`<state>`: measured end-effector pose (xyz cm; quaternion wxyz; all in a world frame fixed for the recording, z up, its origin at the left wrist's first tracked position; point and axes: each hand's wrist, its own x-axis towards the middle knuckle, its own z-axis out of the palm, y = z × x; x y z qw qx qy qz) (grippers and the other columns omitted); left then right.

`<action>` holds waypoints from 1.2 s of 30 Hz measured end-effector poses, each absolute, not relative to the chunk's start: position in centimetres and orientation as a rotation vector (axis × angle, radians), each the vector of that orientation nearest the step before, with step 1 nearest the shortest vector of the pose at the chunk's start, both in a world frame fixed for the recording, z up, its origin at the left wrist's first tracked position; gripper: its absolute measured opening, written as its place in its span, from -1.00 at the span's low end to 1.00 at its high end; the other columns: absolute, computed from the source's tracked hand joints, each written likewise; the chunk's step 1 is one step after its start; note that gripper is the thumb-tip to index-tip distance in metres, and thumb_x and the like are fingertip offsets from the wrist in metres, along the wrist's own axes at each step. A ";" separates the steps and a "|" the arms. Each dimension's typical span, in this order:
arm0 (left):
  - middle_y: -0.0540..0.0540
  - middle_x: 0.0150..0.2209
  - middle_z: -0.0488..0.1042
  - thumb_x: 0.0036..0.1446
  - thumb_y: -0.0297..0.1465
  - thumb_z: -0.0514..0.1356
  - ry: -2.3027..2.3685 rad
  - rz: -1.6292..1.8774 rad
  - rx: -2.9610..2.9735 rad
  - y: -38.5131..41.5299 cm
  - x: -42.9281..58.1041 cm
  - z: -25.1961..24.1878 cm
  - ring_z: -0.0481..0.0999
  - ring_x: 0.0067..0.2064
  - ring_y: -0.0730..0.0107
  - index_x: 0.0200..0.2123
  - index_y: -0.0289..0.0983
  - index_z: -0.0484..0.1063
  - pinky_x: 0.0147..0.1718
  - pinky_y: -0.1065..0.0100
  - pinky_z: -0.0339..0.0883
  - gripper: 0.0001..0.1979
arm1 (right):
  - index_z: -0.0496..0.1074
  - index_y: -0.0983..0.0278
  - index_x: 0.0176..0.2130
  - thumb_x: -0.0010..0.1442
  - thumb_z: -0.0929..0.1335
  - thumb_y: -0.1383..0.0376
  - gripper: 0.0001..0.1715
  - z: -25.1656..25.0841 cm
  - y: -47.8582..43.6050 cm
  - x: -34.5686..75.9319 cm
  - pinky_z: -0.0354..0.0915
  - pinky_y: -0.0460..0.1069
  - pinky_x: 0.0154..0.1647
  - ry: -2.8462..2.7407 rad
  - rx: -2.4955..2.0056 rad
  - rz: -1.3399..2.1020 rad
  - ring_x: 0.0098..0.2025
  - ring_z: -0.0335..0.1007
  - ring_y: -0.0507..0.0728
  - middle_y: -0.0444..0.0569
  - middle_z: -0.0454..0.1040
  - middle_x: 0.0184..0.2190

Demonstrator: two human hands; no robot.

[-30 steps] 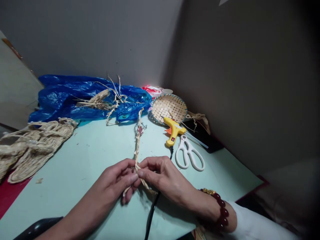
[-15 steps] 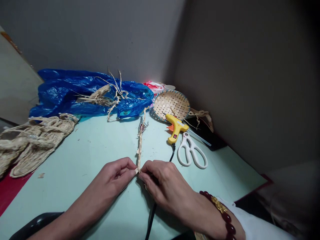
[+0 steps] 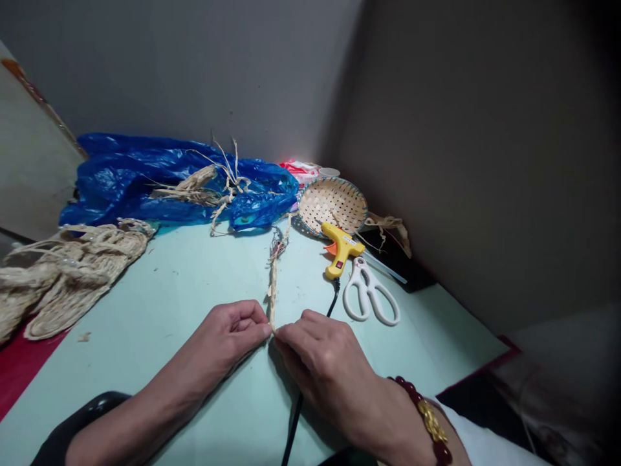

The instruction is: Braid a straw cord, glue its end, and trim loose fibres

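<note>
Pinching the straw braid [image 3: 273, 294] by its near end in fingers of left hand [image 3: 231, 333] at nine o'clock and right hand [image 3: 323, 362] at four, already intertwined toward twelve, seemingly unfinished at the grip, with any loose strands hidden.

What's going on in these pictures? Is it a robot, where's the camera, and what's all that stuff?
There's no robot here, just a person's two bare hands. The camera sits on the person's head, looking forward and down. The left hand and right hand meet, pinching the near end of a pale, twisted cord. On the pale green surface, to the right, are a yellow glue gun and white scissors, with a basket behind them. At the back is a blue bag, with straw strands on it. On the left lie woven straw shapes, a bit like sandals.
</note>
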<state>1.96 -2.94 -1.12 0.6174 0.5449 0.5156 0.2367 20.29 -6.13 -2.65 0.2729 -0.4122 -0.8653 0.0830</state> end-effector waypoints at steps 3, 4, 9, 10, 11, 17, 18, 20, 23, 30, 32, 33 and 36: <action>0.21 -0.67 0.11 0.02 -0.34 0.19 1.203 0.551 1.253 -2.6 2.2 -1.2 0.01 -0.60 0.58 -0.54 -0.25 0.26 -0.63 0.49 -0.12 -0.81 | 0.35 0.35 -0.46 0.25 0.22 0.51 -0.73 -2.4 -6.4 20.1 -0.01 -0.01 -0.47 -2.321 -1.040 -0.004 -0.48 0.07 0.06 -0.07 0.31 -0.55; 0.22 -0.68 0.09 0.01 -0.37 0.20 1.214 0.555 1.254 -2.6 2.3 -1.2 0.00 -0.61 0.59 -0.56 -0.25 0.25 -0.64 0.49 -0.15 -0.82 | 0.37 0.36 -0.45 0.24 0.22 0.52 -0.73 -2.3 -6.4 20.0 -0.01 0.00 -0.46 -2.292 -1.019 -0.067 -0.47 0.06 0.07 -0.06 0.31 -0.55; 0.22 -0.72 0.09 -0.03 -0.40 0.21 1.205 0.601 1.235 -2.7 2.7 -1.0 -0.05 -0.64 0.63 -0.59 -0.26 0.26 -0.67 0.51 -0.22 -0.81 | 0.43 0.38 -0.41 0.24 0.23 0.54 -0.74 -1.6 -6.7 18.8 -0.05 0.02 -0.45 -2.205 -0.875 -0.290 -0.47 0.04 0.09 -0.05 0.30 -0.56; 0.23 -0.72 0.08 -0.01 -0.39 0.20 1.188 0.600 1.216 -2.7 2.7 -1.0 -0.05 -0.65 0.63 -0.57 -0.26 0.26 -0.68 0.51 -0.23 -0.82 | 0.42 0.38 -0.43 0.23 0.23 0.54 -0.73 -1.5 -6.7 18.6 -0.06 0.02 -0.45 -2.224 -0.851 -0.311 -0.47 0.04 0.09 -0.05 0.29 -0.57; 0.24 -0.74 0.06 0.01 -0.38 0.19 1.163 0.592 1.194 -2.8 2.6 -0.9 -0.08 -0.66 0.64 -0.56 -0.26 0.27 -0.69 0.51 -0.24 -0.83 | 0.40 0.37 -0.46 0.22 0.22 0.55 -0.70 -1.5 -6.8 18.4 -0.07 0.03 -0.46 -2.251 -0.826 -0.326 -0.47 0.05 0.09 -0.05 0.29 -0.57; 0.29 -0.79 -0.04 0.11 -0.22 0.16 1.005 0.561 1.098 -3.2 1.4 -0.8 -0.23 -0.72 0.64 -0.47 -0.24 0.32 -0.74 0.47 -0.31 -0.77 | 0.39 0.36 -0.50 0.19 0.23 0.57 -0.70 -1.9 -7.4 18.1 -0.06 0.04 -0.48 -2.372 -0.687 -0.405 -0.46 0.08 0.10 -0.02 0.33 -0.54; 0.29 -0.79 -0.04 0.12 -0.21 0.17 0.993 0.565 1.095 -3.2 1.2 -0.8 -0.24 -0.72 0.65 -0.45 -0.25 0.33 -0.74 0.47 -0.31 -0.76 | 0.41 0.38 -0.44 0.20 0.22 0.57 -0.73 -1.9 -7.5 18.2 -0.03 0.04 -0.47 -2.387 -0.695 -0.393 -0.45 0.10 0.11 -0.02 0.35 -0.52; 0.30 -0.79 -0.05 0.13 -0.22 0.18 0.986 0.571 1.095 -3.2 1.0 -0.8 -0.24 -0.71 0.65 -0.44 -0.25 0.34 -0.74 0.49 -0.31 -0.77 | 0.44 0.40 -0.27 0.24 0.22 0.54 -0.77 -1.9 -7.7 18.5 0.05 0.04 -0.41 -2.374 -0.764 -0.282 -0.40 0.16 0.11 -0.01 0.43 -0.45; 0.29 -0.77 -0.05 0.15 -0.21 0.17 0.998 0.576 1.113 -3.2 0.8 -0.7 -0.24 -0.69 0.63 -0.42 -0.26 0.33 -0.73 0.50 -0.32 -0.76 | 0.38 0.37 -0.05 0.28 0.29 0.39 -0.77 -1.1 -7.5 19.0 0.20 0.06 -0.18 -2.156 -1.012 0.055 -0.21 0.29 0.15 0.07 0.50 -0.20; 0.25 -0.74 -0.03 0.16 -0.16 0.13 1.045 0.549 1.311 -3.3 0.7 -0.4 -0.16 -0.68 0.59 -0.42 -0.28 0.40 -0.69 0.46 -0.28 -0.71 | 0.42 0.32 -0.07 0.28 0.31 0.09 -0.61 0.2 -4.5 19.0 0.22 -0.11 -0.41 -1.865 -1.163 1.242 -0.47 0.30 0.01 -0.13 0.47 -0.50; 0.21 -0.70 0.01 0.15 -0.17 0.14 1.068 0.553 1.413 -3.3 0.7 -0.4 -0.09 -0.65 0.55 -0.43 -0.29 0.44 -0.66 0.45 -0.24 -0.69 | 0.47 0.35 -0.19 0.21 0.37 0.08 -0.63 -0.2 -3.9 18.8 0.17 -0.13 -0.45 -1.774 -1.136 1.382 -0.50 0.24 -0.01 -0.13 0.46 -0.51; 0.19 -0.68 0.05 0.14 -0.19 0.15 1.086 0.558 1.467 -3.4 0.6 -0.4 -0.04 -0.62 0.53 -0.44 -0.29 0.44 -0.64 0.44 -0.20 -0.71 | 0.48 0.36 -0.25 0.19 0.38 0.10 -0.66 -0.4 -3.8 18.8 0.15 -0.13 -0.46 -1.736 -1.127 1.430 -0.50 0.21 -0.02 -0.13 0.45 -0.52; 0.12 -0.61 0.18 0.15 -0.26 0.15 1.171 0.589 1.612 -3.9 0.7 -0.3 0.10 -0.54 0.46 -0.50 -0.25 0.41 -0.55 0.42 -0.08 -0.76 | 0.48 0.37 -0.39 0.18 0.37 0.19 -0.73 -0.9 -3.9 18.6 0.12 -0.13 -0.45 -1.646 -1.162 1.423 -0.49 0.19 -0.03 -0.11 0.44 -0.52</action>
